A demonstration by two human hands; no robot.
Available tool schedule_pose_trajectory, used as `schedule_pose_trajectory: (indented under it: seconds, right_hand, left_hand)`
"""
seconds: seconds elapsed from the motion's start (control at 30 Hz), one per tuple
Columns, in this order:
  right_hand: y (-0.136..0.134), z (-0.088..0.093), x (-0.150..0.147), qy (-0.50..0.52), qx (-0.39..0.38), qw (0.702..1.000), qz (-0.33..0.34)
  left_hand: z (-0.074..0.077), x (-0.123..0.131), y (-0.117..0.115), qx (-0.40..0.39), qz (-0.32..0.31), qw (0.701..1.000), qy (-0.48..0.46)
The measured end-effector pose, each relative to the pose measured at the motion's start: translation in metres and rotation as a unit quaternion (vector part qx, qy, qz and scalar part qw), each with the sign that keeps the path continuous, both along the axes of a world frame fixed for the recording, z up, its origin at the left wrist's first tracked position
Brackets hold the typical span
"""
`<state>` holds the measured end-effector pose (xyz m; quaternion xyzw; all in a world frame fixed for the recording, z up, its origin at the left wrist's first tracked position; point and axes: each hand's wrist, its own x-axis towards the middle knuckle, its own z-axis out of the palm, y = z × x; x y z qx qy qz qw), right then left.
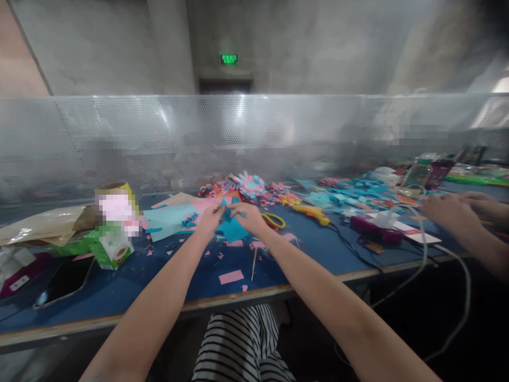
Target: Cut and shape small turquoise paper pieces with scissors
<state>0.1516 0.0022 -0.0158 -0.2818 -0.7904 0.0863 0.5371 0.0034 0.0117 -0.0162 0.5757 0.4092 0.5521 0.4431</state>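
My left hand (pixel 209 218) and my right hand (pixel 248 215) meet over the blue table (pixel 119 292). Both pinch a small piece of blue paper (pixel 227 214) between their fingertips. Under them lies a larger blue paper sheet (pixel 234 231). Yellow-handled scissors (pixel 274 220) lie just right of my right hand. A pale blue sheet (pixel 169 218) lies left of my left hand. Several finished paper flowers (pixel 249 185) sit behind my hands.
A drink carton (pixel 112 249) and a dark phone (pixel 63 280) lie at the left. Pink paper scraps (pixel 231 276) dot the table. A yellow glue gun (pixel 312 212) with a black cable lies right. Another person's hands (pixel 457 209) work at the far right. A perforated metal screen (pixel 254 138) backs the table.
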Motion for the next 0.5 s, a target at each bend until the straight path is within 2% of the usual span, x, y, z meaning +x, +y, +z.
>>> schedule_pose_trajectory:
  seconds: [0.2,0.37,0.5]
  right_hand:
    - [0.009,-0.001,-0.001,0.142,-0.114,0.983,0.004]
    - [0.014,-0.003,-0.005,0.162,-0.198,0.967,0.010]
    - [0.012,-0.002,-0.006,0.200,-0.251,0.946,0.051]
  left_hand:
    - [0.004,0.000,-0.005,0.031,-0.006,0.996,0.079]
    - [0.010,0.003,-0.012,0.114,-0.010,0.982,0.152]
    - [0.010,0.003,-0.011,0.146,0.030,0.976,0.157]
